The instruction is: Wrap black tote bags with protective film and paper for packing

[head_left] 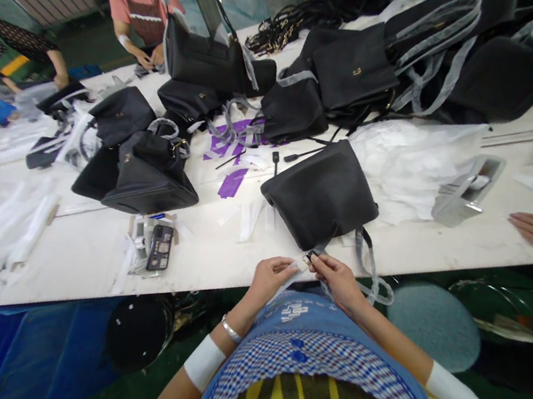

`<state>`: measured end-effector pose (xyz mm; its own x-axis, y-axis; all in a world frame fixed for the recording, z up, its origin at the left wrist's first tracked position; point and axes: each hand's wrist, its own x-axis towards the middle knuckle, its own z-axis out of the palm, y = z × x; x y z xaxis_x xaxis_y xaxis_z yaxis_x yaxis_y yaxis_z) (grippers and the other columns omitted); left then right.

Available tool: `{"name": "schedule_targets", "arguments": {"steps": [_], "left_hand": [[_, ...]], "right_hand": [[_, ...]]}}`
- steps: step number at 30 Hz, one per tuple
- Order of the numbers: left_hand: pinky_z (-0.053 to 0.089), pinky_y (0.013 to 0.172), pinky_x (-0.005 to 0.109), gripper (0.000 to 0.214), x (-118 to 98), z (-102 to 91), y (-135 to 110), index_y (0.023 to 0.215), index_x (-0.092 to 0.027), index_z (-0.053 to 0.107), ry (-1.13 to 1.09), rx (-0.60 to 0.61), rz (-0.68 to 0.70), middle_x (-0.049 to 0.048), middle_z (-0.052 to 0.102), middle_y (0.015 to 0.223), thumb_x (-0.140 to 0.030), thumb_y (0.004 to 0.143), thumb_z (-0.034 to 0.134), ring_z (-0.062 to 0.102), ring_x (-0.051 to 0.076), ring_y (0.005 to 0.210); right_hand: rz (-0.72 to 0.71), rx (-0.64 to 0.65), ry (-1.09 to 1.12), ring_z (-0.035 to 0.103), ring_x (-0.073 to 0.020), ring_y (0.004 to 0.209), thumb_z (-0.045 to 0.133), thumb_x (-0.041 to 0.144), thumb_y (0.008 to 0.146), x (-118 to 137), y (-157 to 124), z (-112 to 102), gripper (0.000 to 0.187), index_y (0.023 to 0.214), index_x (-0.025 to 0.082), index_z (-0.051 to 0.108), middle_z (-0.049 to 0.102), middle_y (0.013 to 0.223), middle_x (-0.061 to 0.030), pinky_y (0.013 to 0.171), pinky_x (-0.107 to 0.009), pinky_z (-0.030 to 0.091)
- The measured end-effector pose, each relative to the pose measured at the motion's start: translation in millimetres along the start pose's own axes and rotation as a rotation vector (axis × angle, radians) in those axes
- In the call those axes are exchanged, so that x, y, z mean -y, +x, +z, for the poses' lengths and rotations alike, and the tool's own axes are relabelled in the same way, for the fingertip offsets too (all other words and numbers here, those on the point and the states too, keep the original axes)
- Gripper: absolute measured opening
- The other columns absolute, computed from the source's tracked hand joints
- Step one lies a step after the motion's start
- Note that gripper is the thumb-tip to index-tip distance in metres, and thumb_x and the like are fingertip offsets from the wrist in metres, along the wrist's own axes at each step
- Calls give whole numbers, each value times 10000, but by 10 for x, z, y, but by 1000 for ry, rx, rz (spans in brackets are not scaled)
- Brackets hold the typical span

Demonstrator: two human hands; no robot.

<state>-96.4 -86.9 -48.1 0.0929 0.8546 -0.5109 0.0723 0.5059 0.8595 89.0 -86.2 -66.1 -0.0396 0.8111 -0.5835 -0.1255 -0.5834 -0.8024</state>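
The black bag (321, 191) lies on the counter (207, 254) close to its edge, probably so that both hands reach its strap side easily. This side faces the person; the long axis runs obliquely, from near left to far right. The right hand (335, 279) pinches a small metal fitting (308, 257); the left hand (274, 278) pinches a translucent strip (287, 277).

No text is legible. White print (288, 312) on the apron (342, 326) and box (160, 248) is blurred; the mark (357, 71) on a bag (352, 58) is tiny.
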Motion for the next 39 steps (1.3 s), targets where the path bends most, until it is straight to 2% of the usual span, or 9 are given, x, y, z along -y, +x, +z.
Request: {"name": "schedule_targets", "arguments": {"steps": [8,12,16,24,34,39], "left_hand": [[541,836,350,319,-14,31,40,921,-118,738,-37,19,-13,119,752,914,-337,691,777,703,260,885],[542,825,345,322,-22,26,54,903,-119,737,-32,13,8,119,751,899,-349,684,786,702,252,869],[532,839,336,346,-1,21,83,923,-116,737,-33,29,12,124,747,930,-367,689,785,697,244,881],[536,764,306,426,46,30,101,1029,-108,714,-146,138,-88,125,742,976,-387,712,767,694,236,857],[531,872,365,391,-4,65,131,1007,-116,723,-166,45,-45,133,742,971,-366,711,775,692,257,919],[522,901,370,343,-65,56,149,981,-121,727,-113,31,10,134,737,998,-338,719,770,687,260,952]], "right_hand": [[-21,-34,-53,546,-162,745,728,547,704,28,9,9,387,872,199,730,651,782,-22,659,-270,397],[-3,-61,38,537,-160,748,746,553,683,33,45,11,399,886,210,730,660,848,-31,642,-263,407],[-38,-49,55,524,-151,740,739,530,709,64,60,10,357,856,205,730,643,800,-22,660,-260,400],[-64,-88,-13,542,-171,725,735,552,697,71,76,31,390,828,184,733,651,744,-31,679,-287,408],[-72,-99,-67,517,-157,646,730,566,687,86,90,30,379,759,195,711,629,688,-12,629,-283,397],[-6,-74,31,498,-134,600,785,547,625,138,87,42,376,704,192,690,600,643,1,599,-269,404]]}}
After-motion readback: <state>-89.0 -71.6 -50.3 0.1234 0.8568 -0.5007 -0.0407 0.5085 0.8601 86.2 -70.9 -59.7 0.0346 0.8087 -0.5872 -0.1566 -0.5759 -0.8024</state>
